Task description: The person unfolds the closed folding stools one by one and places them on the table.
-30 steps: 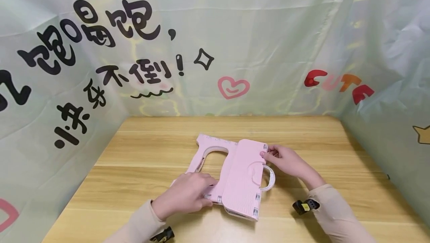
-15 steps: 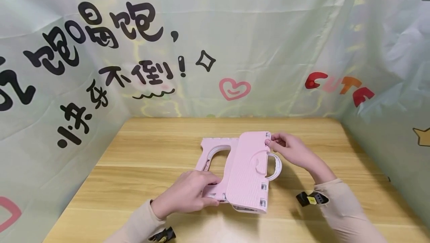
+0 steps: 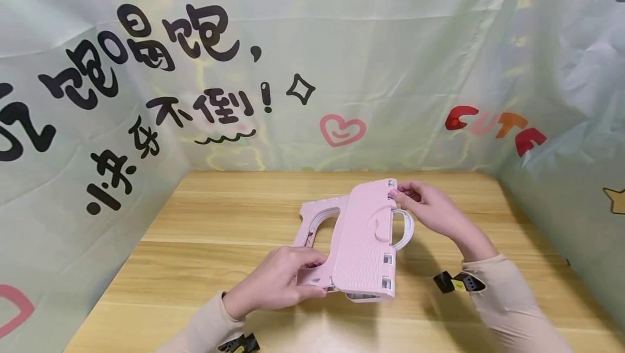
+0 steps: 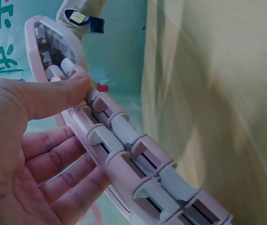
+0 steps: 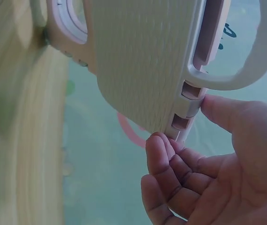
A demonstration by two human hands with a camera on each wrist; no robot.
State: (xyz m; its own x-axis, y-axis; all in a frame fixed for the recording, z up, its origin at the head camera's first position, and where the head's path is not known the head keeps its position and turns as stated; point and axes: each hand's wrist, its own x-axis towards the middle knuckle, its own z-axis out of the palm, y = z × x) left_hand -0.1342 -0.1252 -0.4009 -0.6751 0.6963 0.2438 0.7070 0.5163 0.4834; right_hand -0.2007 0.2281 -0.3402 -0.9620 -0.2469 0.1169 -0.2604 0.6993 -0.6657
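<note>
A pink plastic folding stool (image 3: 358,244) is tilted over the table, its ribbed panel facing up and an arched leg frame (image 3: 305,233) extending to the left. My left hand (image 3: 280,280) grips the near end of that frame. In the left wrist view the thumb presses one side of the folded, hinged panels (image 4: 124,157), with the fingers behind. At the far right corner, my right hand (image 3: 432,206) pinches the stool's edge between thumb and fingers. A white loop handle (image 3: 409,231) sticks out beside it, untouched. The stool's underside is mostly hidden.
Wooden tabletop (image 3: 210,212) surrounds the stool. A printed fabric curtain (image 3: 390,60) stands behind it and along both sides. Black wrist cameras (image 3: 459,282) sit on the sleeves.
The stool's right side has risen and shifted right and away from me, tilting further. My right hand has moved up with it, while the left hand has slid slightly right. Both keep their hold.
</note>
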